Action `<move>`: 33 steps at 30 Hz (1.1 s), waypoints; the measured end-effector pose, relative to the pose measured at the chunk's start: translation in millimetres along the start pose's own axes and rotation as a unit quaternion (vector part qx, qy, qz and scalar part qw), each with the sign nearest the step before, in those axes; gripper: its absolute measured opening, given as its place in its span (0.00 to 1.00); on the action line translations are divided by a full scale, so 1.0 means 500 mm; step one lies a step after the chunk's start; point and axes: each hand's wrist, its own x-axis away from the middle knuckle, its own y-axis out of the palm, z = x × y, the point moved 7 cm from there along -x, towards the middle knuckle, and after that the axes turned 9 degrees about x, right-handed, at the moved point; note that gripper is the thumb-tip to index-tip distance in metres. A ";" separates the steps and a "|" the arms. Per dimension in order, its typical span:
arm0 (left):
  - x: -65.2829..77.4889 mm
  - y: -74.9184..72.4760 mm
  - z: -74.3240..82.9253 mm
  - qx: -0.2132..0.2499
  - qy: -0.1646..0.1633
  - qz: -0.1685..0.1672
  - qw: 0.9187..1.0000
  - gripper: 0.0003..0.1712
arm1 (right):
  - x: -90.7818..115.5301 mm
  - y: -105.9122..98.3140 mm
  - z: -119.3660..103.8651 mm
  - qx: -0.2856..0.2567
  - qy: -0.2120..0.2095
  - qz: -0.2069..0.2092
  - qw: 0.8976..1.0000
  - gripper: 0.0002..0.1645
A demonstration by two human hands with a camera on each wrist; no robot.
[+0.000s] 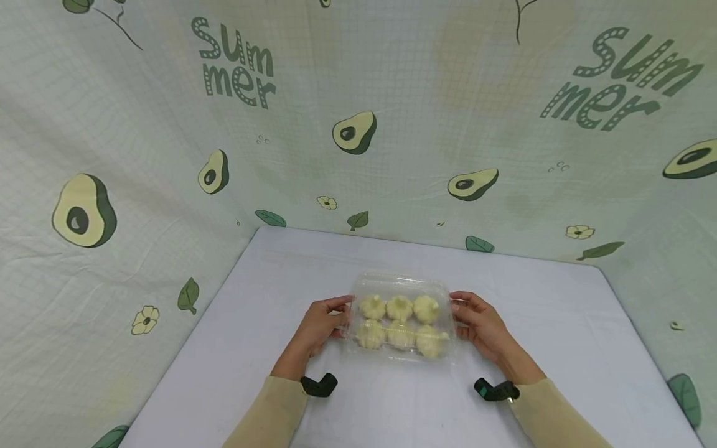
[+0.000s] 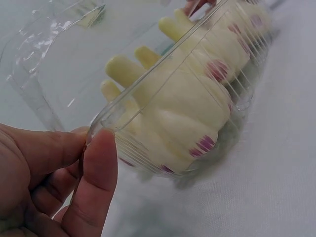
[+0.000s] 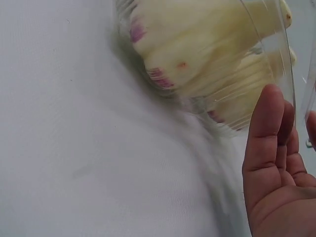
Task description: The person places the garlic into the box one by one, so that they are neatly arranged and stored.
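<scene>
A clear plastic clamshell container (image 1: 400, 357) holds several garlic bulbs (image 1: 399, 308) in two rows, pale with purple marks at the base. Its see-through lid (image 2: 37, 94) stands apart from the base rim in the left wrist view; its exact angle is hard to tell. At the left end, my left hand (image 1: 323, 325) pinches the rim between thumb and fingers. My right hand (image 1: 483, 326) holds the opposite end, with the rim between fingers (image 3: 266, 118) and thumb, the thumb mostly cut off in the right wrist view. Garlic stems rise above the rim.
The container is over a table with a white cloth (image 1: 291, 267). Cloth walls (image 1: 403, 162) printed with avocados and leaves stand behind and at both sides. Each wrist wears a black camera mount, one left (image 1: 319, 385) and one right (image 1: 496, 390).
</scene>
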 end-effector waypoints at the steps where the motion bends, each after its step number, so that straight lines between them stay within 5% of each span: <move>1: 0.000 -0.001 0.000 0.002 0.003 0.002 1.000 0.25 | 0.001 0.001 -0.001 0.008 0.000 0.002 1.000 0.19; 8: -0.004 -0.008 0.000 0.005 0.012 0.013 1.000 0.28 | 0.005 0.006 -0.002 0.033 0.007 0.013 0.999 0.29; 33: 0.003 -0.009 0.005 0.027 0.015 -0.001 1.000 0.30 | 0.019 0.010 -0.006 0.085 0.023 0.049 0.995 0.31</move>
